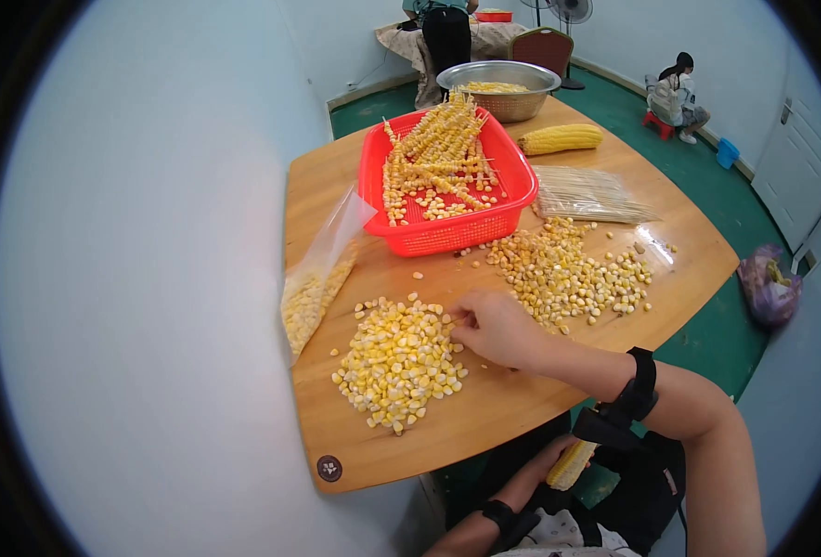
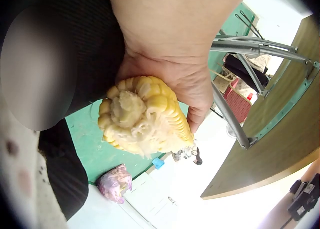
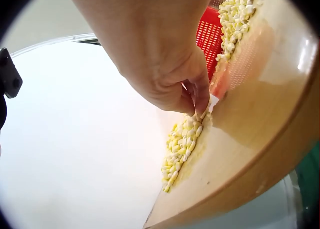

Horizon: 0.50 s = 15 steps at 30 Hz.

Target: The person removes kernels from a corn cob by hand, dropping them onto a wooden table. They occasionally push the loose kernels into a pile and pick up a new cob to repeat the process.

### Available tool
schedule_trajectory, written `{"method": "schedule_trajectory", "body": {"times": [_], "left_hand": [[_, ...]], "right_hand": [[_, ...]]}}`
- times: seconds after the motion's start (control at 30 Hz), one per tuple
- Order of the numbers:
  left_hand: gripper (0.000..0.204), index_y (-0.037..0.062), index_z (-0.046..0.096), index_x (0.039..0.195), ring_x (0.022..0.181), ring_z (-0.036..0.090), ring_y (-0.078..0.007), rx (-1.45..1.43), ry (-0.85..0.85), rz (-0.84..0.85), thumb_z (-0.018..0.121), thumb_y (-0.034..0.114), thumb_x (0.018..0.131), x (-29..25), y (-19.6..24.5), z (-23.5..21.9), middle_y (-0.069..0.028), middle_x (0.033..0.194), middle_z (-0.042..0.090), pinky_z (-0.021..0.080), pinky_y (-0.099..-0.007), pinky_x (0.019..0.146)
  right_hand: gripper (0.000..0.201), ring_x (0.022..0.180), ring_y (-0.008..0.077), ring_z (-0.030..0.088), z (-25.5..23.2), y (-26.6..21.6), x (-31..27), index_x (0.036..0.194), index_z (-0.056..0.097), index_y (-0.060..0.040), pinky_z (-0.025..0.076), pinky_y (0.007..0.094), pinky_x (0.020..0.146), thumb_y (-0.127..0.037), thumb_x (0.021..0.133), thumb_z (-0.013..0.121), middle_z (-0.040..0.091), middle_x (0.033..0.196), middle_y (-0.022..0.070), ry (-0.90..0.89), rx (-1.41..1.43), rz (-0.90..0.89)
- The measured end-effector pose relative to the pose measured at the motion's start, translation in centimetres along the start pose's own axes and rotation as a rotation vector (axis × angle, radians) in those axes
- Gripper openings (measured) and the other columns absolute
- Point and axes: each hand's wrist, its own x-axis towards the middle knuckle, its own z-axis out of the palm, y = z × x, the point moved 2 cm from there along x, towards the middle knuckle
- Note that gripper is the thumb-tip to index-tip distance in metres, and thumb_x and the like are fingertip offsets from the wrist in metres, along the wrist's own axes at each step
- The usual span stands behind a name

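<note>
Corn cob (image 2: 145, 116): grasped in left hand (image 2: 170, 64), fingers wrapped round the side, cut end exposed; located below the worktop (image 1: 512, 381), outside its near edge, close to the lap. Noted on right hand (image 1: 498, 330): thumb and finger brought together at the right side of the pale kernel pile (image 1: 399, 362), towards the near left corner. Cannot tell whether a kernel sits between the tips.

Also recorded: darker kernel pile (image 1: 568, 274) towards the right edge, red basket (image 1: 447, 232) with threaded kernels (image 1: 443, 135) beyond both piles, packet of sticks (image 1: 591, 193) beside the basket, bag of kernels (image 1: 316, 302) along the left edge.

Step in hand, as judged: shelling the cob by hand and gathering loose kernels at the pale pile. Cannot establish whether adding to the pile or picking from it.

Next move, as judged: calls for freeing the fingertips gently, without scattering kernels from the pile, then returning to the cob to loosen more. Requires a firm left-hand grasp, clear access to an unstripped row, and caution against kernels dropping past the near edge to the floor. Advisable to avoid mixing the two piles.
</note>
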Motion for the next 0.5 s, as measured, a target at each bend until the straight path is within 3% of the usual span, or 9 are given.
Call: {"method": "schedule_trajectory", "body": {"times": [0.17, 0.37, 0.47, 0.5], "left_hand": [[0.045, 0.0016, 0.048, 0.105, 0.071, 0.058, -0.0181, 0.003, -0.054, -0.004, 0.044, 0.04, 0.082, 0.1, 0.1, -0.1, -0.0093, 0.087, 0.056, 0.048, -0.0279, 0.063], [0.045, 0.0017, 0.048, 0.105, 0.071, 0.058, -0.0179, -0.01, -0.047, -0.033, 0.044, 0.04, 0.082, 0.7, 0.3, -0.7, -0.0091, 0.086, 0.056, 0.048, -0.0278, 0.062], [0.045, 0.0018, 0.048, 0.105, 0.071, 0.058, -0.0178, -0.021, -0.053, -0.034, 0.044, 0.041, 0.082, 1.0, 0.0, -0.7, -0.009, 0.086, 0.056, 0.048, -0.0278, 0.062], [0.045, 0.0018, 0.048, 0.105, 0.071, 0.058, -0.0178, -0.022, -0.057, -0.038, 0.044, 0.041, 0.082, 1.1, 0.0, -0.7, -0.009, 0.086, 0.056, 0.048, -0.0277, 0.062]], "right_hand": [[0.019, 0.074, 0.026, 0.054, 1.2, 0.4, 0.4, 0.091, 0.054, 0.0036, 0.044, 0.0305, 0.066, -0.005, 0.073, 0.054, 0.051, 0.084, 0.0174, 0.126, 0.023, -0.015], [0.02, 0.079, 0.0289, 0.054, 2.4, -0.5, 0.3, 0.094, 0.054, 0.0036, 0.043, 0.0321, 0.07, -0.005, 0.077, 0.048, 0.052, 0.088, 0.018, 0.088, 0.022, 0.002], [0.02, 0.09, 0.0341, 0.05, 2.2, -1.3, 0.7, 0.092, 0.055, 0.0025, 0.04, 0.0378, 0.08, -0.006, 0.077, 0.046, 0.052, 0.094, 0.0215, -0.04, 0.104, 0.072], [0.02, 0.086, 0.032, 0.052, 2.3, -1.1, 0.9, 0.092, 0.056, 0.0023, 0.041, 0.0359, 0.076, -0.006, 0.077, 0.046, 0.053, 0.091, 0.02, -0.034, 0.091, 0.052]]}}
